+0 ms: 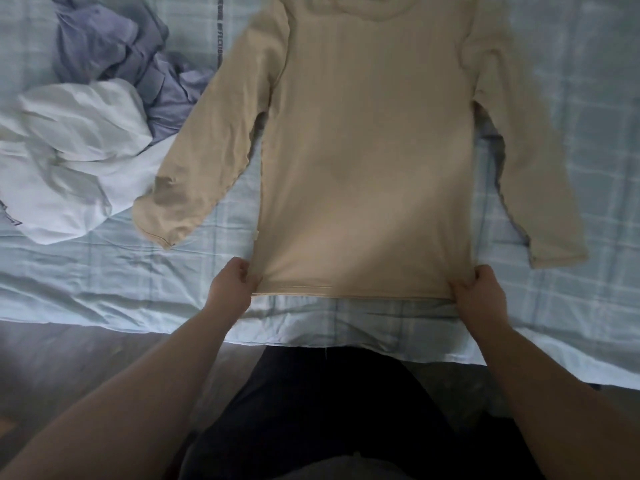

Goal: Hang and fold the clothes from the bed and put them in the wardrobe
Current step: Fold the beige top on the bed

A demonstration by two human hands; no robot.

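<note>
Plainly seen from the head view, a beige long-sleeved top (363,150) lies spread flat on the bed (104,278), which is covered in a pale blue checked sheet. Its hem (329,291) is nearest the person and its neck runs out of the top edge of the picture.

The left grip (233,289), a bare hand, pinches the hem's left corner with curled fingers and thumb. The right grip (481,292) pinches the hem's right corner the same way. The cloth between the two is drawn smooth.

Both sleeves slant outward and down from the shoulders. The sleeve on the left of the view (201,150) ends in a creased cuff that touches the edge of a crumpled white garment (69,161). The sleeve on the right of the view (526,161) lies alone on the sheet.

Behind the white garment, farther up the bed, a rumpled lavender-blue shirt (138,64) sits in a heap, touching it. The picture is soft, so finer detail of the fabrics cannot be told.

Below the bed's near edge, a dark wood floor (52,358) shows at the left, and the person's dark clothing (329,410) fills the bottom middle between the bare forearms.
</note>
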